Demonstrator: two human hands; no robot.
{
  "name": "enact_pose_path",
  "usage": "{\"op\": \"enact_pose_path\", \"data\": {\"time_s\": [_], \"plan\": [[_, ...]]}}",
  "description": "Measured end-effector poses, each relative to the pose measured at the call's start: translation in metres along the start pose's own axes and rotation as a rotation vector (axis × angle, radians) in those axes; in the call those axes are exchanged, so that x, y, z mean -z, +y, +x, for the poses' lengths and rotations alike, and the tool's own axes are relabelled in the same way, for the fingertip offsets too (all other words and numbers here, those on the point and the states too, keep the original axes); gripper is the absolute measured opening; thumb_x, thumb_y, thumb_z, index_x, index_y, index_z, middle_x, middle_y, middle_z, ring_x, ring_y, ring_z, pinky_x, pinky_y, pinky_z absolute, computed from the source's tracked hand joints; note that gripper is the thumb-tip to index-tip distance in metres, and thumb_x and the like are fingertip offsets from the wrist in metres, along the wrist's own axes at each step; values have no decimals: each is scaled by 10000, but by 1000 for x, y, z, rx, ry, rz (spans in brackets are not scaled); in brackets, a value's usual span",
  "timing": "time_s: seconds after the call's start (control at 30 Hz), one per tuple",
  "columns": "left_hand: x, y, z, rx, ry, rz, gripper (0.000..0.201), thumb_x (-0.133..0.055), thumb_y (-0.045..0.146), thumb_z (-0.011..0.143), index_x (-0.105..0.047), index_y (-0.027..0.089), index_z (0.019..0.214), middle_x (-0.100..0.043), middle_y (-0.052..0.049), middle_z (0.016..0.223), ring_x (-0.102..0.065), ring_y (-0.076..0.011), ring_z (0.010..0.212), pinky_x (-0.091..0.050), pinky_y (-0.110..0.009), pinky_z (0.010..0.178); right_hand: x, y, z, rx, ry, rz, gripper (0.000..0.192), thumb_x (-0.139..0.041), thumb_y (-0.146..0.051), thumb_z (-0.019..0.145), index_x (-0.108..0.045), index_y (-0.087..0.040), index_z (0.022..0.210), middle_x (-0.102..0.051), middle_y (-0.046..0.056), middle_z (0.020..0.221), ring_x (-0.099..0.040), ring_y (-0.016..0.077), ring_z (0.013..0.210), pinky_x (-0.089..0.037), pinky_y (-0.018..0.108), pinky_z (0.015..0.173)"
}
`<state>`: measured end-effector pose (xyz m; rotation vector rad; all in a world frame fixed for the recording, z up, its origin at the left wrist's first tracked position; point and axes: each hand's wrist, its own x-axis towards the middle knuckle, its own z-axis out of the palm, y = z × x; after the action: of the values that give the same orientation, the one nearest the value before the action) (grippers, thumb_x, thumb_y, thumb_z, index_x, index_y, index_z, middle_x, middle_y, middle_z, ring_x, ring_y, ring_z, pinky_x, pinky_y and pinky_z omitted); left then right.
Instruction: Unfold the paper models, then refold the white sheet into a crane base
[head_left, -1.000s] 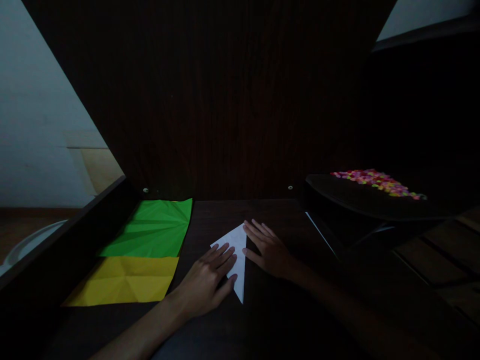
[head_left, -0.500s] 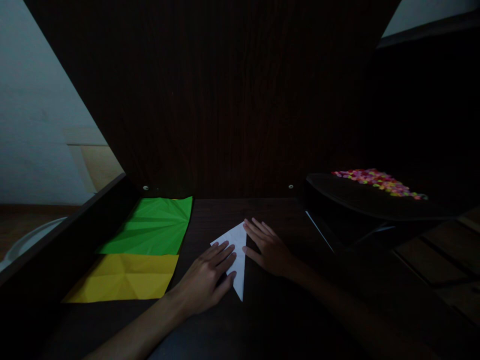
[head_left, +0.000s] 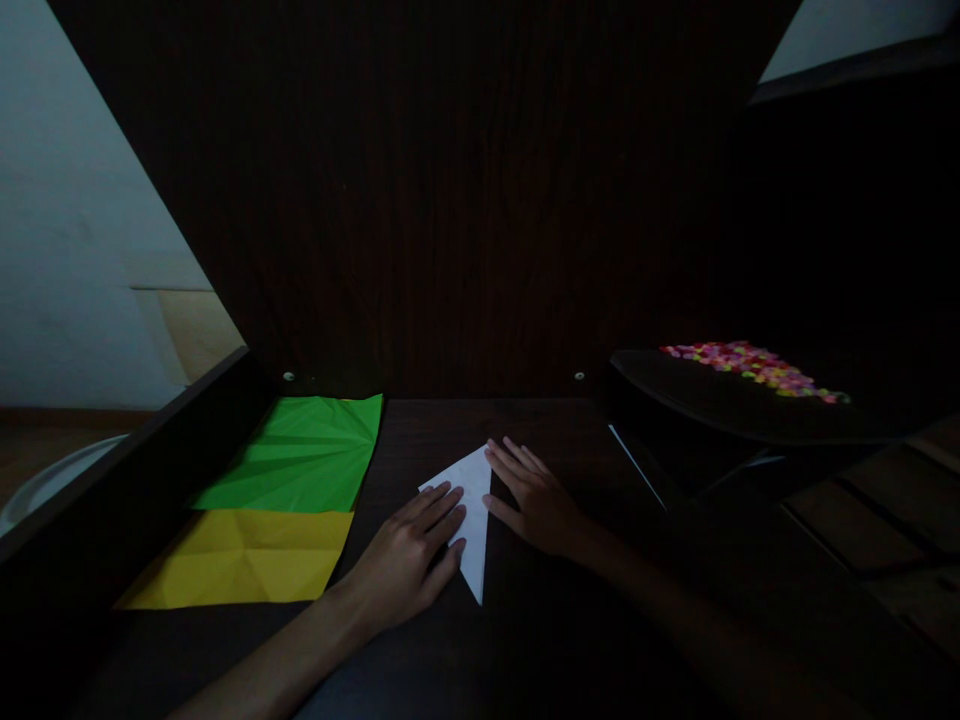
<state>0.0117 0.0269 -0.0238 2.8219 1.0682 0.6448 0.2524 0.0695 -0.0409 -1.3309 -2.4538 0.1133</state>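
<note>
A folded white sheet of paper [head_left: 474, 515] lies flat on the dark wooden surface, its shape narrowing to a point toward me. My left hand [head_left: 409, 555] rests palm down over its left part, fingers spread out. On the other side, my right hand [head_left: 536, 500] touches the paper's upper right edge with its fingertips and thumb, the fingers stretched. Neither hand grips the paper. The part of the sheet beneath my left fingers is hidden.
To the left lie a creased green sheet [head_left: 300, 455] and a yellow sheet [head_left: 240, 560], beside a low dark side board [head_left: 150, 450]. A tall dark panel [head_left: 420, 200] rises behind. At right stands a dark object [head_left: 690, 405] with small colourful pieces [head_left: 757, 368] on it.
My left hand has slid very slightly left on the paper. The right hand stays at the same edge, and the whole view has shifted a little.
</note>
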Motion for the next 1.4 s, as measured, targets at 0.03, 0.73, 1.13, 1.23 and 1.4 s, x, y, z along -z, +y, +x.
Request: {"op": "enact_pose_path", "data": {"time_s": [0.03, 0.73, 1.13, 1.23, 1.4], "plan": [[-1, 0, 0, -1, 5, 7, 363, -506, 249, 948, -602, 149, 1283, -570, -124, 1391, -497, -281, 1316, -471, -458, 1070, 0, 0, 0, -3, 0, -1, 644, -476, -450, 948, -294, -207, 1516, -342, 85, 1547, -263, 288, 1450, -286, 527, 1159], [2, -4, -2, 28, -35, -48, 432, -540, 288, 943, -533, 163, 1356, -560, -120, 1402, -498, -289, 1307, -484, -486, 1042, 2, 0, 2, -136, 12, 98, 651, -538, -424, 902, -372, -163, 1475, -403, 118, 1515, -251, 314, 1452, -259, 576, 1156], [-4, -9, 2, 81, 197, -172, 237, -518, 135, 927, -679, 177, 1095, -607, -112, 1330, -554, -272, 1188, -556, -461, 943, 7, 3, 2, -98, 3, 232, 550, -669, -393, 835, -560, -205, 1341, -461, 108, 1477, -298, 338, 1427, -264, 615, 1134], [-5, -11, 1, 118, 217, -133, 188, -532, 165, 926, -678, 162, 1045, -587, -134, 1356, -503, -298, 1253, -527, -492, 976, 7, 4, 3, -90, 24, 264, 517, -699, -367, 817, -595, -202, 1296, -500, 117, 1444, -338, 340, 1404, -284, 616, 1121], [-6, -12, 1, 186, 188, -151, 128, -541, 192, 922, -639, 177, 1003, -599, -141, 1339, -487, -300, 1286, -521, -498, 981, 8, 4, 3, -60, 72, 329, 503, -720, -318, 803, -591, -218, 1279, -558, 121, 1380, -395, 314, 1364, -357, 581, 1086]]}}
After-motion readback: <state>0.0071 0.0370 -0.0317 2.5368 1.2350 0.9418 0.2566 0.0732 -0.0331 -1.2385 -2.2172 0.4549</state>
